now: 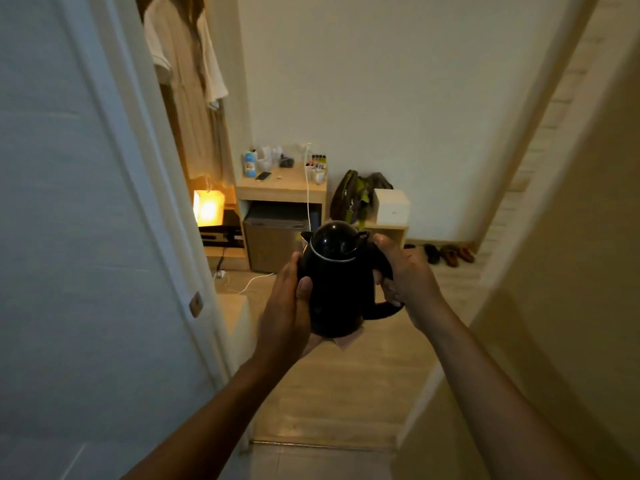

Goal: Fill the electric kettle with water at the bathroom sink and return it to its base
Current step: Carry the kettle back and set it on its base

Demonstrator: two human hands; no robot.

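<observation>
While carried – 1 kettle [334, 285], 2 hands: left hand [284, 306], right hand [403, 275]

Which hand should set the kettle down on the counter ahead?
Right, probably: the right hand wraps the handle of the glossy black electric kettle, while the left hand only steadies its body.

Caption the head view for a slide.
Both hands carry a black kettle through a doorway toward a wooden counter.

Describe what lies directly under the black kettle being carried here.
Under the kettle, the left hand cups its side and base; wooden floor lies below. The kettle's underside is hidden.
</observation>
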